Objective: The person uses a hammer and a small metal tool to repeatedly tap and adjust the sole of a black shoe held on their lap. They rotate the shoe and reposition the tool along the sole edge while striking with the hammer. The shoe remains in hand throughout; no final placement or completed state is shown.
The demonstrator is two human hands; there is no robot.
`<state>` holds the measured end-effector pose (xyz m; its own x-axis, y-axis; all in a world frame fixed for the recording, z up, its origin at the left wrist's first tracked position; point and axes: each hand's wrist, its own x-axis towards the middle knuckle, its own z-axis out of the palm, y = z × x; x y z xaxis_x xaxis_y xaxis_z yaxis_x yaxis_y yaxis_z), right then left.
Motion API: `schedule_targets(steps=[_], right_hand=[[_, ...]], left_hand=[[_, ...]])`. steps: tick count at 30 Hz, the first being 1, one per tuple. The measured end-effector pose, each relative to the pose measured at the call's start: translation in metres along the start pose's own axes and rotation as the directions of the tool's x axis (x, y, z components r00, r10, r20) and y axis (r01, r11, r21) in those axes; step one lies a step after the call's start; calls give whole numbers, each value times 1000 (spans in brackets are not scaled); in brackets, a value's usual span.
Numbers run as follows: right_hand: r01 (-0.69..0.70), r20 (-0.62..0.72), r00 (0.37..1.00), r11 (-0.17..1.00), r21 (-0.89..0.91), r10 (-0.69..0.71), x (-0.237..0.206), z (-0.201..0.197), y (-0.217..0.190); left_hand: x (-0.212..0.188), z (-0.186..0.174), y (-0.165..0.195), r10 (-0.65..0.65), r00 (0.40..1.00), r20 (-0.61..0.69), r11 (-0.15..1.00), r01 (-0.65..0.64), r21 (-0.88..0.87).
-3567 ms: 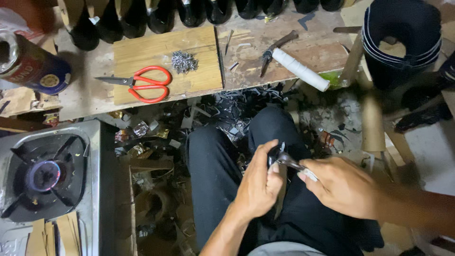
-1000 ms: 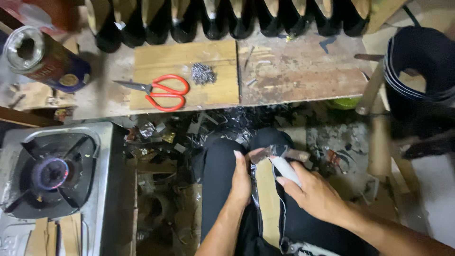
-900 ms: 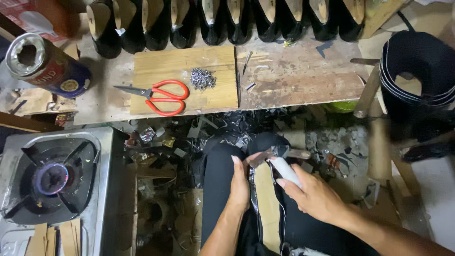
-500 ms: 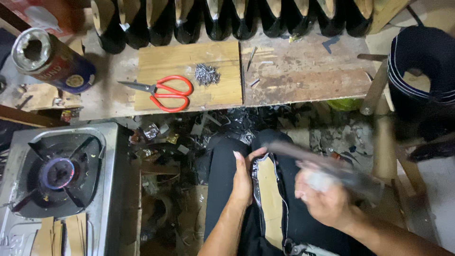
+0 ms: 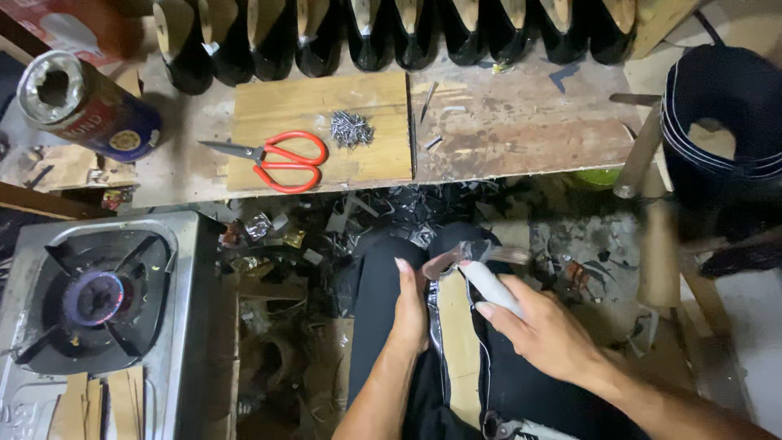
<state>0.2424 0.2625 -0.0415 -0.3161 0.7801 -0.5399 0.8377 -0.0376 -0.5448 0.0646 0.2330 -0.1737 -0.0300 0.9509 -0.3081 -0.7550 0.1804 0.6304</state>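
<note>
A black shoe on its last lies sole-up on my lap, its pale insole facing me. My left hand grips the shoe's left side and steadies it. My right hand holds a tool with a white handle; its blurred metal head is down at the toe end of the shoe, near my left fingertips.
On the low wooden bench lie red-handled scissors and a heap of small nails. A row of black lasted shoes stands behind. A lit gas stove sits at left, a tin can above it. Black offcuts litter the floor.
My right hand swung the tool out to the right half a second ago and has brought it back down onto the toe of the shoe. My left hand has kept its grip.
</note>
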Motion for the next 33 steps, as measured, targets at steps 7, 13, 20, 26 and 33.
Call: schedule_targets(steps=[7, 13, 20, 26, 33], right_hand=[[477, -72, 871, 871, -116, -486, 12, 13, 40], [714, -286, 634, 686, -140, -718, 12, 17, 39], [454, -172, 850, 858, -239, -498, 3, 18, 29], [907, -276, 269, 339, -250, -923, 5, 16, 34], [780, -253, 557, 603, -169, -791, 3, 23, 35]], left_hand=[[-4, 3, 10, -6, 997, 71, 1000, 9, -29], [-7, 1, 14, -36, 999, 22, 999, 36, -5], [-6, -3, 14, 25, 999, 39, 1000, -25, 16], [-7, -7, 12, -59, 996, 67, 992, 66, -106], [-10, -12, 11, -19, 998, 65, 996, 24, -80]])
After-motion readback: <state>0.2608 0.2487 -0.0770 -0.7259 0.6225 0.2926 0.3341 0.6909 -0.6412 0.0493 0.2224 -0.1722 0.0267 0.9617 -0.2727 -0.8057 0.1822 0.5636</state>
